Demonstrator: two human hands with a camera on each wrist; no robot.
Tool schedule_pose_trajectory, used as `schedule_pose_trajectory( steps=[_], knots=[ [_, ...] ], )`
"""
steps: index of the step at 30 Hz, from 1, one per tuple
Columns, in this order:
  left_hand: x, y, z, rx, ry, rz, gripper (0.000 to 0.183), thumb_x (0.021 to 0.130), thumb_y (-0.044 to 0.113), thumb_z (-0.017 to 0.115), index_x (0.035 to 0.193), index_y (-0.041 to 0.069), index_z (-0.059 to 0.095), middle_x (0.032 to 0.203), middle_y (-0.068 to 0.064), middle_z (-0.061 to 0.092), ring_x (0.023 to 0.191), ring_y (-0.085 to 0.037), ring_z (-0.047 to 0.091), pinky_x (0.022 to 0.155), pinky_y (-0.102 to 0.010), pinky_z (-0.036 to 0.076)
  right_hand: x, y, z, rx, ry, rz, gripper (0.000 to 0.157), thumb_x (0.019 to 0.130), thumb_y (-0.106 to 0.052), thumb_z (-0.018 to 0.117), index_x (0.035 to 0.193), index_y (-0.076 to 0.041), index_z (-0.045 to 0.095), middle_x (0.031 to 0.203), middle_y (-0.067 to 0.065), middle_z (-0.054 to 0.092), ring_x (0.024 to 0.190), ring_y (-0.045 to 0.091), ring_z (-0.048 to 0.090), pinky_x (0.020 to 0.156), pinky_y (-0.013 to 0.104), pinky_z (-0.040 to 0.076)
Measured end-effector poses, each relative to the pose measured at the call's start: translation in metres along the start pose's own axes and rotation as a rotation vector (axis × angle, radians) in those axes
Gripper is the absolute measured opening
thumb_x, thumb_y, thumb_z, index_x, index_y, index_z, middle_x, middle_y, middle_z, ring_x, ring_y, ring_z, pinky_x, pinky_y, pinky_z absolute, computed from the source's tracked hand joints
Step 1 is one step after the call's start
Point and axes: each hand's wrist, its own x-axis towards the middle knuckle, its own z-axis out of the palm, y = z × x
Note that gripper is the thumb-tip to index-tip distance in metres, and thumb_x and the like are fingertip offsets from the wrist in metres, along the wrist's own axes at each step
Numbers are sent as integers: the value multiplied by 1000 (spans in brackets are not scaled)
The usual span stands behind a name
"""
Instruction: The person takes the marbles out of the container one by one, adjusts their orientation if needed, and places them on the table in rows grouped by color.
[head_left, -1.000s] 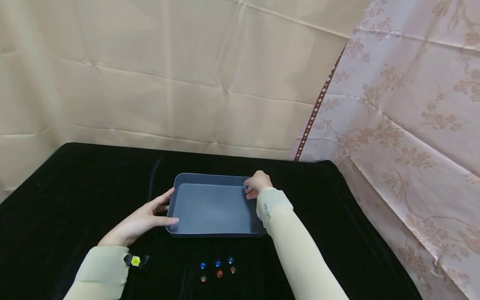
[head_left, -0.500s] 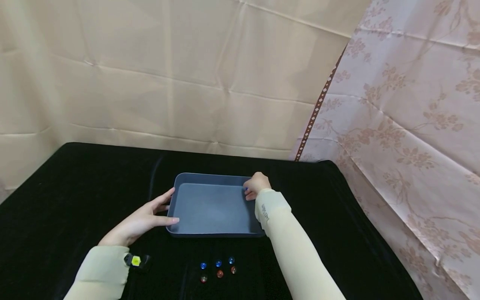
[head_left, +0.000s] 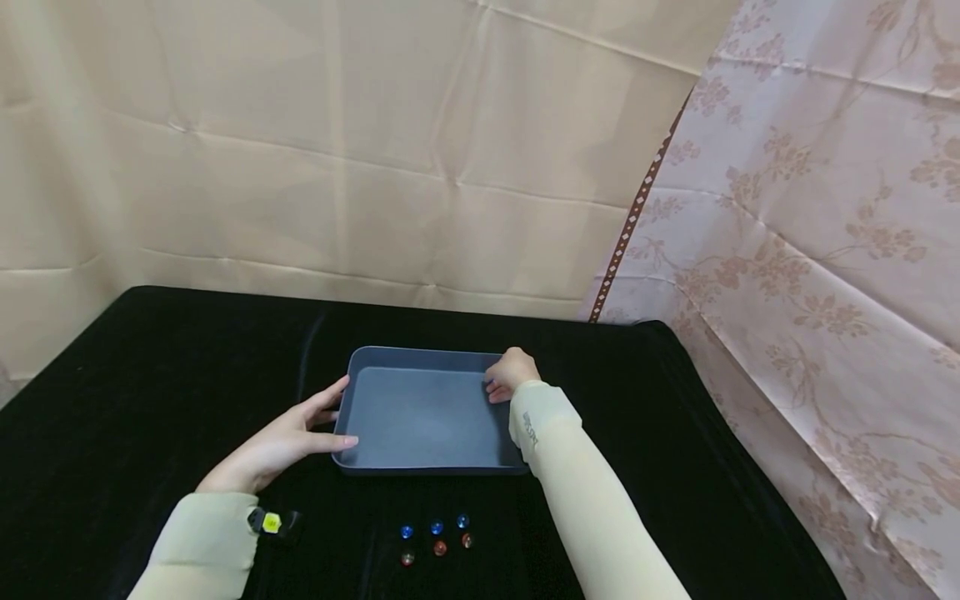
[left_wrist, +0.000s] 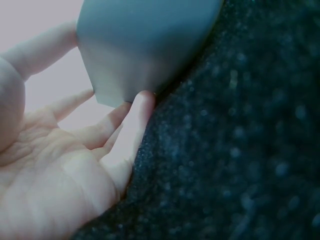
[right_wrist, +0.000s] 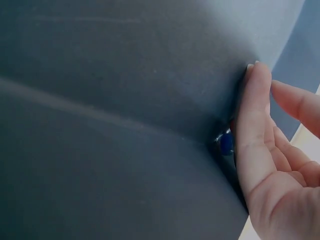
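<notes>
A shallow grey-blue tray (head_left: 423, 421) lies on the black cloth. My left hand (head_left: 281, 437) holds its left side, with the thumb over the rim and the fingers along the outer wall. In the left wrist view the fingers (left_wrist: 125, 135) touch the wall's lower part. My right hand (head_left: 512, 373) is at the tray's back right corner with a blue marble (right_wrist: 226, 144) at its fingers, mostly hidden from above. That marble sits close to the corner, and how far the fingertips wrap it is partly hidden.
In front of the tray lie several glass marbles in two rows: blue marbles (head_left: 437, 527) behind, and reddish marbles (head_left: 439, 548) nearer. Black cloth (head_left: 187, 375) covers the table. A beige curtain (head_left: 337, 167) hangs behind it and a floral cloth (head_left: 825, 250) at the right.
My right hand has shifted slightly toward me along the tray's right end, and less of the blue marble shows from above. The left hand, tray and loose marbles stay put.
</notes>
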Motion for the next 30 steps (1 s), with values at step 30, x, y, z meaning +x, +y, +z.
schedule_pose_trajectory(
  steps=[30],
  knots=[
    [-1, -1, 0, -4, 6, 4, 91, 92, 27, 68, 161, 21, 9, 165, -20, 12, 144, -47, 22, 111, -71, 27, -3, 1, 2, 6, -37, -41, 6, 90, 5, 62, 94, 8, 64, 64, 8, 59, 51, 14, 59, 54, 27, 59]
  ],
)
